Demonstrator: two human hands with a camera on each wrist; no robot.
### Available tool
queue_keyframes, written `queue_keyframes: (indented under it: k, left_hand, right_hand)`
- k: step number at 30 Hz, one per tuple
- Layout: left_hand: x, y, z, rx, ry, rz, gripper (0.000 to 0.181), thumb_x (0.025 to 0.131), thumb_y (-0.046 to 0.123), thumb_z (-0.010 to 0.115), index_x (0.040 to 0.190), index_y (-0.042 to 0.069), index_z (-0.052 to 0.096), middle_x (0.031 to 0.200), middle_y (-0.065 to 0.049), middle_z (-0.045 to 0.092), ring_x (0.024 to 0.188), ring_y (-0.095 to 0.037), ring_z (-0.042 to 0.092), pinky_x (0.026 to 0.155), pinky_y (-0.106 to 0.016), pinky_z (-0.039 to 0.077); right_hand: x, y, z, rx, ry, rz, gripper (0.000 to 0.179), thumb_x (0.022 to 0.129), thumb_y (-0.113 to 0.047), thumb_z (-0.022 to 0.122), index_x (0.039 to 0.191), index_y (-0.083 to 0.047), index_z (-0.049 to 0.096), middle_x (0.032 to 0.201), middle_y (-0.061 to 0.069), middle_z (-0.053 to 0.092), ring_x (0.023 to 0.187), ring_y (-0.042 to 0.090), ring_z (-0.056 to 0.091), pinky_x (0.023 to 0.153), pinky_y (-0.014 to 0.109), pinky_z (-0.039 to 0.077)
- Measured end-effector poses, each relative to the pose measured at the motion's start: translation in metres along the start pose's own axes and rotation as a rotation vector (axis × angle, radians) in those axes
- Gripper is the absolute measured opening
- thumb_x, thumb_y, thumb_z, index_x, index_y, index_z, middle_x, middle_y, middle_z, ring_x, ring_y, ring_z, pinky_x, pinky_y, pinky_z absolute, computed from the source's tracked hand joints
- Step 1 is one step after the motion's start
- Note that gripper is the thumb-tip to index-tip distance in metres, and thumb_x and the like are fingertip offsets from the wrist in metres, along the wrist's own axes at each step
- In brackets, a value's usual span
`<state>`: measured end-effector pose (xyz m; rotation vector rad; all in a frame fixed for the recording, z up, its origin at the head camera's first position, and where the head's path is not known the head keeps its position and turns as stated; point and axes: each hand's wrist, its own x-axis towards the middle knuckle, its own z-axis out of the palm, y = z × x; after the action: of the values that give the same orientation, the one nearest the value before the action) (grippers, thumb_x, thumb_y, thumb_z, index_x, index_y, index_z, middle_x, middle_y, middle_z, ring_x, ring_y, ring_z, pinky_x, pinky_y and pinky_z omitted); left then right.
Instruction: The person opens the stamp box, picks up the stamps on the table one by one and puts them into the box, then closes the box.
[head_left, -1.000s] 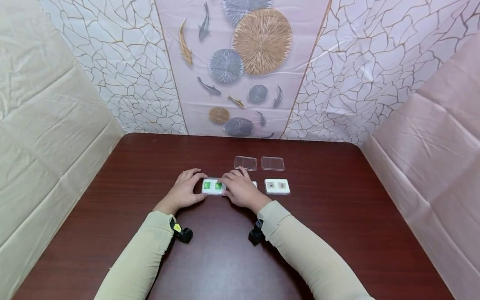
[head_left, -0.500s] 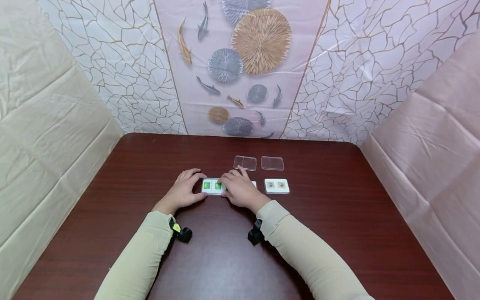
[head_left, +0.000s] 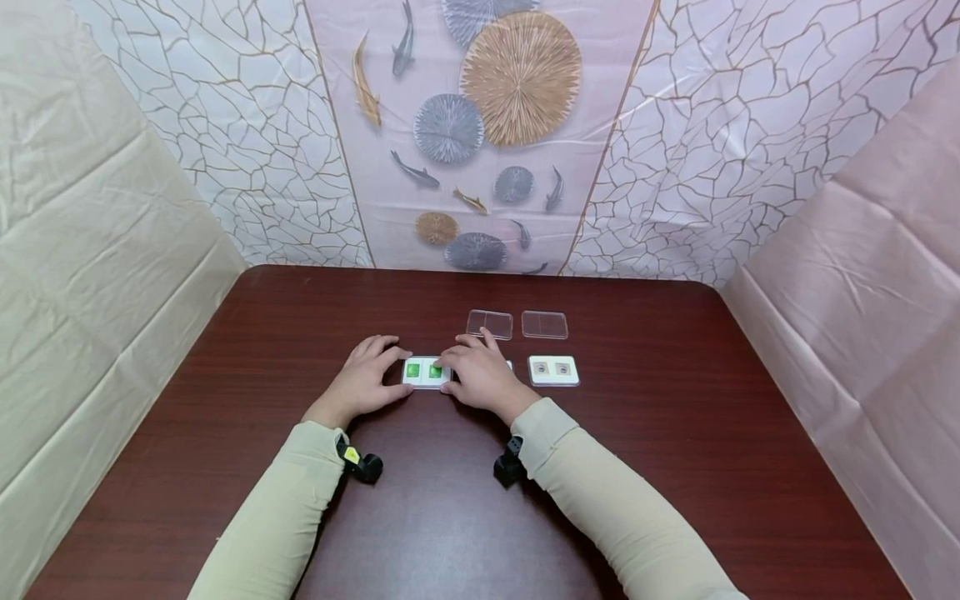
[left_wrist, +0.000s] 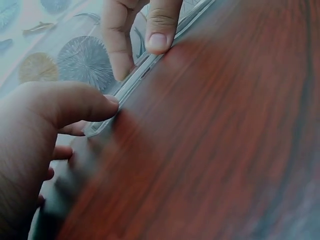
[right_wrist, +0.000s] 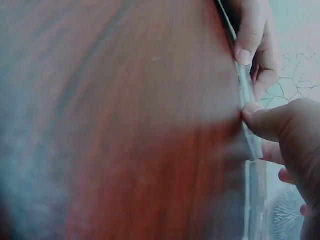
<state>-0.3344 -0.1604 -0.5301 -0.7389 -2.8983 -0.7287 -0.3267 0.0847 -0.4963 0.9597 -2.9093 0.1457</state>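
Observation:
A small flat clear plastic case with a white insert and two green squares lies on the table in the head view. My left hand grips its left end, thumb on the near edge and index finger at the far edge. At the right end, my right hand pinches it the same way and covers that corner. In the left wrist view, both thumbs press along the near edge of the case. The right wrist view shows the same edge of the case between the two thumbs.
Partly hidden behind my right hand is another white-filled case. Right of it lies a case with two brownish squares. Two clear lids, a left lid and a right lid, lie farther back on the dark wooden table.

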Motion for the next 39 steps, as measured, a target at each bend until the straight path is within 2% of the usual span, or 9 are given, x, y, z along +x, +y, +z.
queue_keyframes:
  k: [5, 11, 18, 23, 29, 33, 39]
  left_hand:
    - [-0.001, 0.001, -0.003, 0.025, -0.009, -0.015, 0.053, 0.086, 0.042, 0.073, 0.133, 0.019, 0.063, 0.154, -0.020, 0.039, 0.145, -0.048, 0.024, 0.117, -0.064, 0.015]
    - [-0.001, 0.000, 0.001, 0.014, -0.013, -0.042, 0.054, 0.085, 0.042, 0.072, 0.133, 0.019, 0.061, 0.156, -0.019, 0.036, 0.145, -0.046, 0.024, 0.117, -0.065, 0.013]
    - [0.002, 0.002, 0.005, -0.002, -0.013, -0.084, 0.057, 0.084, 0.042, 0.071, 0.135, 0.019, 0.057, 0.156, -0.019, 0.034, 0.146, -0.045, 0.023, 0.117, -0.065, 0.010]
    - [0.004, 0.007, 0.008, 0.001, 0.004, -0.110, 0.062, 0.085, 0.044, 0.069, 0.139, 0.018, 0.054, 0.154, -0.019, 0.034, 0.145, -0.041, 0.024, 0.118, -0.064, 0.009]
    - [0.009, 0.018, 0.016, 0.026, 0.051, -0.106, 0.069, 0.085, 0.049, 0.067, 0.144, 0.018, 0.051, 0.153, -0.019, 0.035, 0.143, -0.039, 0.026, 0.119, -0.061, 0.008]
    - [0.015, 0.029, 0.023, 0.062, 0.041, -0.096, 0.072, 0.083, 0.053, 0.067, 0.145, 0.020, 0.050, 0.154, -0.017, 0.034, 0.145, -0.038, 0.024, 0.119, -0.062, 0.006]
    - [0.025, 0.045, 0.034, 0.107, 0.042, -0.106, 0.075, 0.083, 0.064, 0.065, 0.145, 0.025, 0.051, 0.153, -0.012, 0.036, 0.146, -0.035, 0.025, 0.119, -0.062, 0.004]
  right_hand:
    - [0.002, -0.002, -0.004, 0.043, -0.046, 0.057, 0.038, 0.092, -0.040, 0.073, 0.128, -0.027, 0.071, 0.138, -0.007, 0.063, 0.149, 0.029, 0.032, 0.122, 0.058, 0.008]
    - [0.004, -0.004, -0.004, 0.070, -0.088, 0.093, 0.041, 0.093, -0.040, 0.073, 0.132, -0.028, 0.067, 0.140, -0.005, 0.061, 0.150, 0.030, 0.028, 0.122, 0.057, 0.008]
    - [0.009, 0.003, -0.011, 0.209, -0.098, 0.113, 0.070, 0.087, -0.041, 0.079, 0.149, -0.029, 0.049, 0.146, 0.004, 0.055, 0.150, 0.037, 0.025, 0.121, 0.060, 0.006]
    - [0.012, 0.024, -0.016, 0.291, -0.036, 0.112, 0.069, 0.091, -0.037, 0.076, 0.152, -0.026, 0.045, 0.150, 0.003, 0.052, 0.150, 0.035, 0.025, 0.121, 0.059, 0.004]
    - [0.013, 0.064, -0.021, 0.295, 0.051, 0.169, 0.059, 0.095, -0.033, 0.072, 0.148, -0.020, 0.050, 0.149, 0.008, 0.051, 0.149, 0.033, 0.027, 0.122, 0.056, 0.004]
    - [0.012, 0.088, -0.020, 0.289, 0.040, 0.206, 0.061, 0.096, -0.036, 0.069, 0.151, -0.018, 0.048, 0.152, 0.009, 0.049, 0.150, 0.034, 0.025, 0.121, 0.058, 0.003]
    - [0.012, 0.109, -0.018, 0.264, -0.038, 0.267, 0.069, 0.096, -0.037, 0.069, 0.155, -0.015, 0.041, 0.157, 0.010, 0.042, 0.152, 0.036, 0.019, 0.120, 0.061, 0.001]
